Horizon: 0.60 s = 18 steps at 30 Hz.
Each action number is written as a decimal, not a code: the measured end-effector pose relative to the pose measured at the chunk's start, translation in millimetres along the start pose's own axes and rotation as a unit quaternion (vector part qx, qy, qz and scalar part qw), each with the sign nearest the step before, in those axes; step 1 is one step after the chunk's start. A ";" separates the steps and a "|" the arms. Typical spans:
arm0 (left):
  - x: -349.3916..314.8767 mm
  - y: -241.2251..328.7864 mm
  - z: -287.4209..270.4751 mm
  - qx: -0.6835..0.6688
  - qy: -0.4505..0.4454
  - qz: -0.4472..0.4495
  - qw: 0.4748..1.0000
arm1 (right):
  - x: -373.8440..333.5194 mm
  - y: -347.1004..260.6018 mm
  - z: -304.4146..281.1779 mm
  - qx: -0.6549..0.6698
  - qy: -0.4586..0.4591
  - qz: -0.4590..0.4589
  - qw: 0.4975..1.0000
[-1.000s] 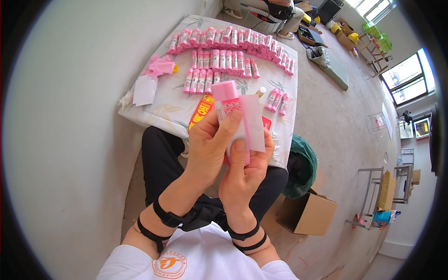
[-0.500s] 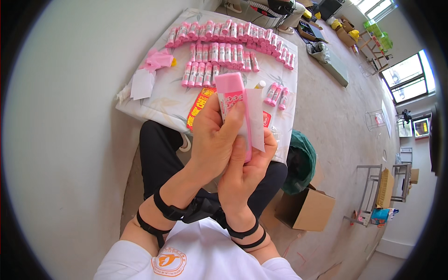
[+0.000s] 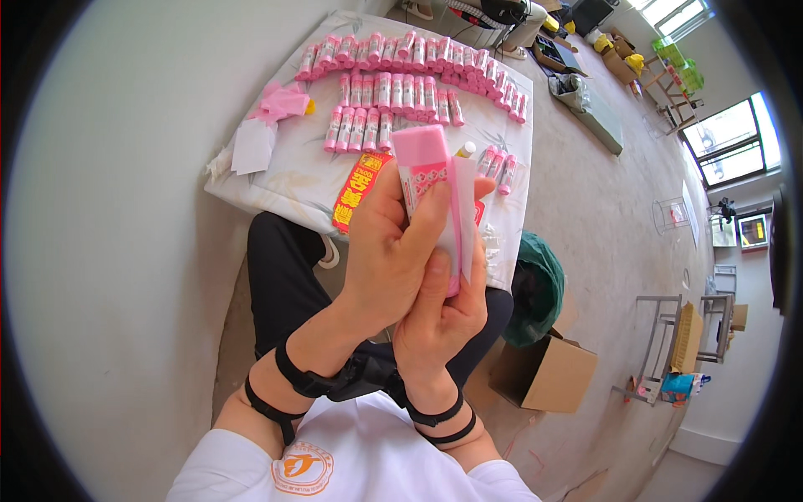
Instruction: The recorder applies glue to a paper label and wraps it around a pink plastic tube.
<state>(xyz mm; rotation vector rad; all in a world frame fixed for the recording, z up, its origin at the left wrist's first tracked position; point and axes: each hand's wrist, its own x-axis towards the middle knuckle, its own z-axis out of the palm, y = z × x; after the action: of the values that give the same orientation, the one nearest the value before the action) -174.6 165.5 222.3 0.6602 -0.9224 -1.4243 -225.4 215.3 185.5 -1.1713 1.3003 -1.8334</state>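
Note:
Above the near part of the table, both hands hold one pink plastic roll [image 3: 421,146] that looks like rolled bags, tilted upright. My left hand [image 3: 381,251] is closed round its left side, thumb pressing the printed label. My right hand [image 3: 439,322] is closed on the lower end, its thumb on the front. One right fingertip shows beyond the loose white paper flap [image 3: 467,222], which stands along the roll's right side. Behind the roll is a small stick with a white cap [image 3: 467,150]. A red and yellow printed sheet [image 3: 360,192] lies left of it, partly hidden by my left hand.
Several labelled pink rolls [image 3: 397,94] lie in rows across the white-covered table [image 3: 288,197], with a few at its right [image 3: 500,170]. White papers [image 3: 253,147] and pink scraps [image 3: 283,102] lie left. A green-lined bin [image 3: 535,289] and cardboard box [image 3: 552,374] stand right of my legs.
The white flap has swung in closer to the roll, and a right fingertip now shows beyond it. Both hands keep hold of the roll, which has shifted slightly right.

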 end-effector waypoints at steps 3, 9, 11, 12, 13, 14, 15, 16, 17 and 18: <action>-0.3 -0.7 -1.4 0.002 -0.003 -0.010 1.000 | 3.1 -2.4 3.5 0.022 0.016 -0.014 1.000; -0.4 0.7 -4.2 -0.023 -0.019 0.001 1.000 | 5.0 -8.6 4.1 -0.049 0.001 -0.069 0.996; -0.2 1.9 -1.0 -0.024 -0.028 0.002 0.999 | 3.6 -7.4 4.3 0.104 0.030 -0.014 0.994; 0.0 1.7 0.1 -0.023 -0.025 0.006 0.999 | 3.4 -7.0 3.8 0.103 0.031 -0.014 0.994; 0.2 1.5 1.0 -0.022 -0.021 0.011 0.999 | 3.3 -6.7 3.2 0.141 0.035 0.010 0.989; 0.4 0.2 0.5 -0.022 -0.022 0.010 0.999 | 3.3 -6.6 2.7 0.178 0.038 0.033 0.983; 0.8 -2.3 -1.0 -0.023 -0.020 0.007 1.000 | 3.9 -5.6 2.4 0.178 0.039 0.033 0.983; 1.3 -3.9 -1.6 -0.024 -0.018 0.004 1.000 | 4.6 -4.7 2.3 0.188 0.045 0.041 0.980; 0.8 -4.4 -1.0 -0.024 -0.018 0.005 1.000 | 5.1 -3.9 2.1 0.197 0.052 0.050 0.978; 0.1 -4.0 -0.6 -0.003 -0.017 0.011 1.000 | 5.4 -2.6 2.0 0.199 0.050 0.048 0.978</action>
<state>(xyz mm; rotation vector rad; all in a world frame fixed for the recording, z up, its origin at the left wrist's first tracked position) -176.2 165.0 218.6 0.6208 -0.9487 -1.4223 -225.8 210.9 189.9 -0.7982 0.9601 -1.9836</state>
